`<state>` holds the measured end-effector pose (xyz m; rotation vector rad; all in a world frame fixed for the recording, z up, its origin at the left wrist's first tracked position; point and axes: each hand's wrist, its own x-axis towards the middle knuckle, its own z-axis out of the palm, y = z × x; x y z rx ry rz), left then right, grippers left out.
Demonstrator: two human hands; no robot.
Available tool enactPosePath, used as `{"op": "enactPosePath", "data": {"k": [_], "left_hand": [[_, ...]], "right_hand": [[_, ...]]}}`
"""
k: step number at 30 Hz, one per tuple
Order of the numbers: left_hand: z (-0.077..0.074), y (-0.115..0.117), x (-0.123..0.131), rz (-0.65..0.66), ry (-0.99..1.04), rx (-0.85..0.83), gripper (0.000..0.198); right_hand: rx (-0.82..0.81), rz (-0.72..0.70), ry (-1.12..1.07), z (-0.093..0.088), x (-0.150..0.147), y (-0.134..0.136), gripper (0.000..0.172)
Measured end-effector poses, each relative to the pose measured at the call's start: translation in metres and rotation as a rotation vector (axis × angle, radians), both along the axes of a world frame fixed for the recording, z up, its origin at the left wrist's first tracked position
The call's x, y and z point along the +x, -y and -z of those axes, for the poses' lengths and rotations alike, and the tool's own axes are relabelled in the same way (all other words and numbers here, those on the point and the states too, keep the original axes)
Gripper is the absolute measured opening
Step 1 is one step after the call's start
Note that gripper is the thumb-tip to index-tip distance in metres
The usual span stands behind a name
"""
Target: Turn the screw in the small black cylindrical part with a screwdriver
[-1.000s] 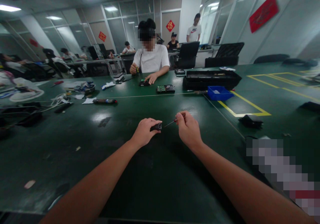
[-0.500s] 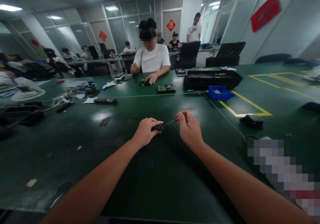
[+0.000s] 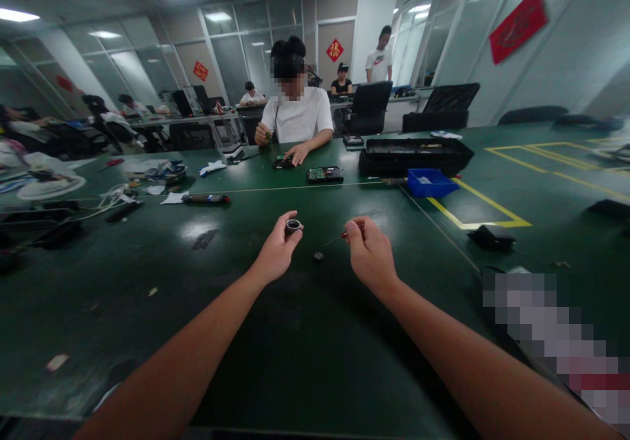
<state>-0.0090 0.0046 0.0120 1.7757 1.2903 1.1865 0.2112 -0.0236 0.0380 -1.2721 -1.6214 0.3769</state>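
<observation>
My left hand is closed on a small black cylinder, held upright with its open end up, a little above the green table. My right hand is closed on a thin screwdriver with a red handle, its tip pointing left and down. A small round dark part lies on the table just under that tip, between my two hands.
Across the table a person in a white shirt works on circuit boards. A black case and a blue tray stand at the right back, a black pouch nearer. Cables and clutter lie at the left.
My left hand lifted the black cylinder and turned it upright, away from the screwdriver tip. A small round part now lies on the table. My right hand barely moved.
</observation>
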Motion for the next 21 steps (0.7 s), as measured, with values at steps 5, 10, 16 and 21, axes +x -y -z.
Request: {"op": "enactPosePath", "data": {"k": [5,10,16,21], "left_hand": [[-0.023,0.009,0.0,-0.048,-0.218,-0.043,0.036],[-0.027,0.013,0.013,0.091,-0.442,0.026,0.021],[-0.013,0.007,0.026,0.216,-0.831,0.052,0.031],[-0.011,0.001,0.025,0.229,-0.899,0.081,0.033]], "right_hand": [[0.002,-0.008,-0.019,0.0,0.0,0.0,0.026],[0.01,-0.002,-0.016,0.0,0.0,0.0,0.026],[0.014,0.0,0.001,0.002,0.001,-0.002,0.027],[-0.001,0.0,-0.005,0.0,0.002,-0.001,0.027]]}}
